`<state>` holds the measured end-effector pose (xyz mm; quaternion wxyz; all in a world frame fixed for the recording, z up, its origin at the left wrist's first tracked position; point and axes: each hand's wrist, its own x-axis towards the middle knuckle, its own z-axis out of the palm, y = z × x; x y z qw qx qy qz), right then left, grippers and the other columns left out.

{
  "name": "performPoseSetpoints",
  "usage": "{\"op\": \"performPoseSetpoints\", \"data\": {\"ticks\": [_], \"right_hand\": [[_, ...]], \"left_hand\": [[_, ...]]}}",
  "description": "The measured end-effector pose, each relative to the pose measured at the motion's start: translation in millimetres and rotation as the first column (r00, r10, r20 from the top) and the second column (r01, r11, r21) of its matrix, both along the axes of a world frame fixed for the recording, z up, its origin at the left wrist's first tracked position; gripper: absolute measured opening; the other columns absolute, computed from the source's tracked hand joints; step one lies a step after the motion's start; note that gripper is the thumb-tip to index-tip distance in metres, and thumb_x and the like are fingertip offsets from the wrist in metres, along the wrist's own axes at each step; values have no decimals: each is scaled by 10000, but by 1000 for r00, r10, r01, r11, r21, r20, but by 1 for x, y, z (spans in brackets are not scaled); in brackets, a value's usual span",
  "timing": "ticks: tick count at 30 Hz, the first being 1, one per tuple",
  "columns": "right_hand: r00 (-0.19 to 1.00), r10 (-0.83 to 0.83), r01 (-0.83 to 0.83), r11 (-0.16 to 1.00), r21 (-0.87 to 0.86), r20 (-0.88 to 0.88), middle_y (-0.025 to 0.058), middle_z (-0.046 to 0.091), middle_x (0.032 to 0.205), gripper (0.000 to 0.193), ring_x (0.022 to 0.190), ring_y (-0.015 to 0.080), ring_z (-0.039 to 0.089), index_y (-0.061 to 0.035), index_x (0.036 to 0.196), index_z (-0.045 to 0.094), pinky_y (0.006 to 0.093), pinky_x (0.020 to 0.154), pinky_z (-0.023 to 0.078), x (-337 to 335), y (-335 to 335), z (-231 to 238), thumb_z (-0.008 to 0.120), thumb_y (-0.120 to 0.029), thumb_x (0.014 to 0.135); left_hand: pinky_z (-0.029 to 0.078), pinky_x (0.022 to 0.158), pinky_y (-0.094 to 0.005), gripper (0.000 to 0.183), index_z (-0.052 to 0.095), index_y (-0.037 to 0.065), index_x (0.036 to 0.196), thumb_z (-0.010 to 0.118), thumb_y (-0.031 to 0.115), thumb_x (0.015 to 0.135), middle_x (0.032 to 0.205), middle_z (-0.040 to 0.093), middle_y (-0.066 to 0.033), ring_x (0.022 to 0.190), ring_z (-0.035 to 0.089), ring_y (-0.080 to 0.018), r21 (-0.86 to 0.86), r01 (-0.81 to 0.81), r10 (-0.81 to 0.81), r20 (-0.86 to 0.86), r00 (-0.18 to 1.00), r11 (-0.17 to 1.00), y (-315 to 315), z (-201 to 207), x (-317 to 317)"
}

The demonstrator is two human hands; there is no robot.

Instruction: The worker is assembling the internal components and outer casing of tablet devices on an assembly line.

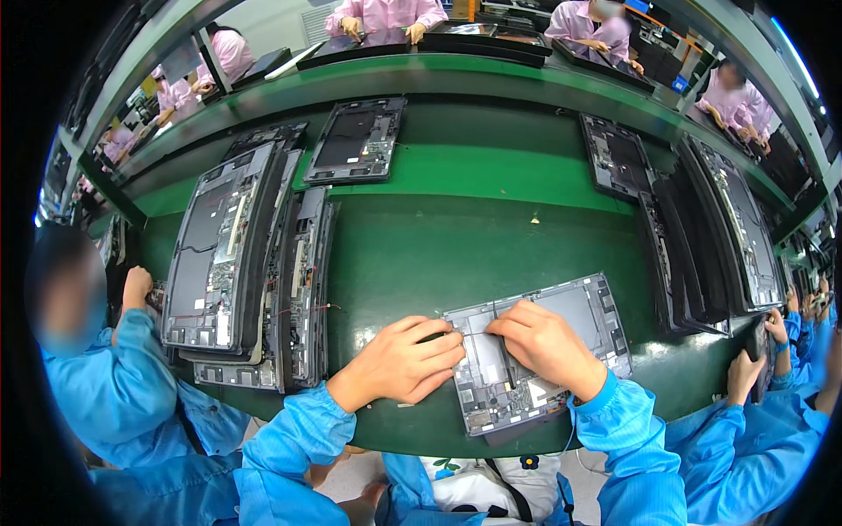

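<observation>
An opened tablet-like device with its inner parts bared lies slightly turned on the green table in front of me. Circuit boards run along its near side, and grey battery panels fill its far part. A thin black cable crosses the panels. My right hand reaches over the device, its thumb and fingertips pinched together on this cable. My left hand is at the device's left edge with curled fingers, thumb and forefinger closed near the rim. Whatever sits between those left fingertips is too small to make out.
Stacks of similar opened devices stand at left and right. Single ones lie at the far left and far right. Co-workers in blue sleeves sit on both sides; others in pink work beyond the raised green ledge.
</observation>
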<state>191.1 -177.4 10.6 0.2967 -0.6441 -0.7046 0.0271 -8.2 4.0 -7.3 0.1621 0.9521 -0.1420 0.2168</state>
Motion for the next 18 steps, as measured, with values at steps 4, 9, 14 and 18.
{"op": "performPoseSetpoints", "data": {"ticks": [4,9,14,18], "right_hand": [[994,20,-19,1000,9,-111,103,701,956,182,916,311,676,-42,1035,706,392,789,565,3,4,6,709,-39,854],[840,-86,68,996,-54,-536,147,724,873,190,734,222,691,15,1027,741,347,658,529,-3,23,10,729,-157,949],[794,-63,7,996,-93,-604,138,761,825,195,729,179,725,32,1016,754,305,685,566,1,27,-5,740,-130,908],[808,-60,10,996,-88,-586,135,765,852,183,747,189,735,24,1009,759,306,695,576,0,24,-8,748,-122,900]], "left_hand": [[517,935,-431,337,683,76,1099,703,193,783,1204,660,-48,1111,623,-269,91,6,-4,-22,1000,996,-2,2,1],[514,941,-441,369,674,76,1097,690,182,744,1208,656,-49,1116,620,-269,105,12,-9,-29,1000,994,0,0,1],[523,939,-454,348,692,68,1067,683,171,735,1198,668,-55,1100,628,-277,60,5,-5,-3,1000,998,1,-1,2],[527,921,-442,334,685,67,1062,685,148,739,1191,669,-53,1090,632,-271,37,3,-3,9,1000,999,1,-1,2]]}}
